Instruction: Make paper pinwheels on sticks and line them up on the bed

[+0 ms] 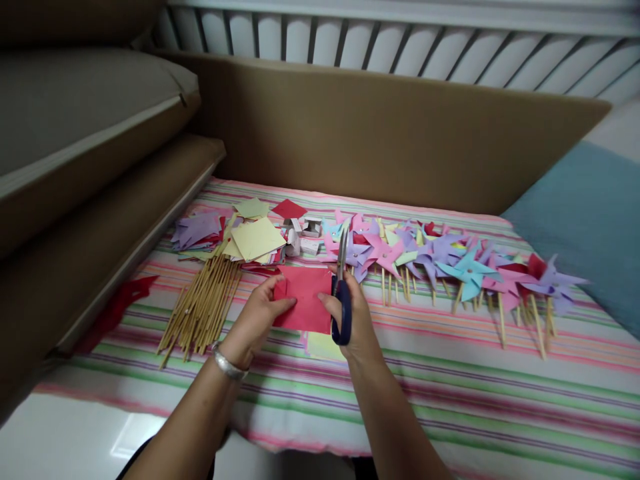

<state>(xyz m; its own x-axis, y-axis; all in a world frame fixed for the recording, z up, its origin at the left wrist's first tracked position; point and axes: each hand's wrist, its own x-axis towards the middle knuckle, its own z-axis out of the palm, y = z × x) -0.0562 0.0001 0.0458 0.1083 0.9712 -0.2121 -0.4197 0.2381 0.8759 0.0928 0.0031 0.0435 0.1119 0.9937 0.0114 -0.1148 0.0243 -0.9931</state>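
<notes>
A red paper square (306, 298) is pinched at its left edge by my left hand (257, 315), thumb on top. My right hand (350, 313) grips blue-handled scissors (342, 293), blades pointing up and away, and its thumb also rests on the paper's right edge. Both hands hover just above the striped cloth (450, 373). A pale yellow sheet (323, 347) lies under the red paper.
A bundle of bamboo sticks (200, 307) lies to the left, with stacked paper squares (255, 239) and small white boxes (305, 237) behind. Several finished pinwheels (450, 263) spread to the right. A brown board (390, 133) stands at the back, a blue cushion (590, 220) on the right.
</notes>
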